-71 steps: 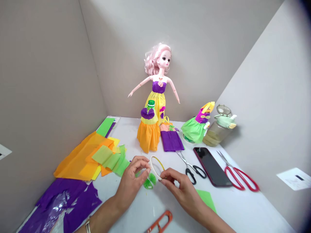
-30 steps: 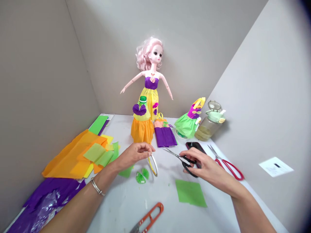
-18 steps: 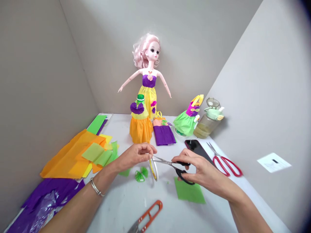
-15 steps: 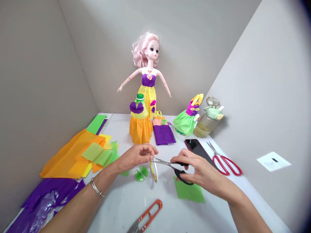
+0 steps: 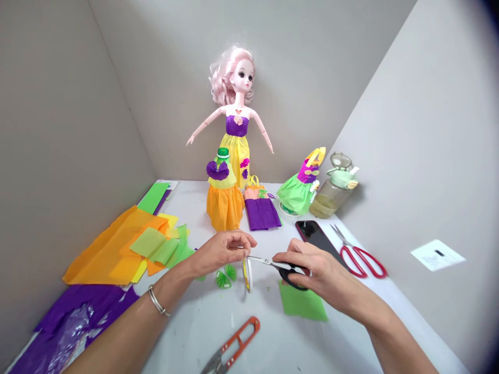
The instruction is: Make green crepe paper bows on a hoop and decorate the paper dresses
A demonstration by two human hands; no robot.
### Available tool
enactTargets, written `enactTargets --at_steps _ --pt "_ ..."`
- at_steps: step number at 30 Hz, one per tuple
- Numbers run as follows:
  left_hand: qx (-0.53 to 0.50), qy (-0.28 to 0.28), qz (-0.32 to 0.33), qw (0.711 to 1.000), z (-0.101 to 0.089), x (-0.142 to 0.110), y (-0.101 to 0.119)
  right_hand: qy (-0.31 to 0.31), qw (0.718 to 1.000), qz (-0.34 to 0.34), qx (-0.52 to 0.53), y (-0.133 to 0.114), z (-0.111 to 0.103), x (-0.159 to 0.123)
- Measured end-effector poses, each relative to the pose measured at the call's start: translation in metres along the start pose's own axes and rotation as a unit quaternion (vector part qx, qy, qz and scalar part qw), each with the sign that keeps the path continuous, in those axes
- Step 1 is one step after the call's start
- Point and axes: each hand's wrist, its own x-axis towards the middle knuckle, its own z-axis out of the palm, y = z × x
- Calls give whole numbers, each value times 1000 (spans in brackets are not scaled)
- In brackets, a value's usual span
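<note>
My left hand pinches the end of a narrow roll of tape, which hangs edge-on below the fingertips. Fingers of my right hand are in the black handles of a small pair of scissors. The scissor blades are together, with their tips at the left fingertips, where the tape's end is. Whether the tape is cut through is too small to tell. Just below the left hand lies a green pleated paper bow with a small white patch. A green paper square lies under the right hand.
Orange thread snips lie in front. Orange sheets and purple sheets cover the left. Behind stand a doll, an orange-skirted bottle and a green dress. Rightward are a phone, red scissors and a jug.
The scissor blades have closed from slightly apart, and the black handles have come together in my right hand. My left hand keeps its pinch. The whole view has shifted slightly.
</note>
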Motion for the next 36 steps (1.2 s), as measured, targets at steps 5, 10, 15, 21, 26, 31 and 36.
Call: enactTargets --at_steps 5,10,15,21,26,31,36 --pt "-7 15 -4 1000 0 0 3 -11 1000 24 -2 -2 0 0" --pt "-4 35 0 999 -2 2 -5 -32 999 36 24 -6 -2 -2" --pt "-22 111 7 994 -7 4 -10 -6 997 35 72 6 -9 -3" --pt "-67 203 17 977 -6 6 -13 66 991 119 -5 50 4 8" --pt "-104 209 19 972 -1 7 -17 56 993 87 -61 69 22 16" --pt "-115 205 27 972 4 7 -20 132 985 76 82 31 27 22" --pt "-99 185 36 977 12 6 -18 70 944 54 319 -8 46 31"
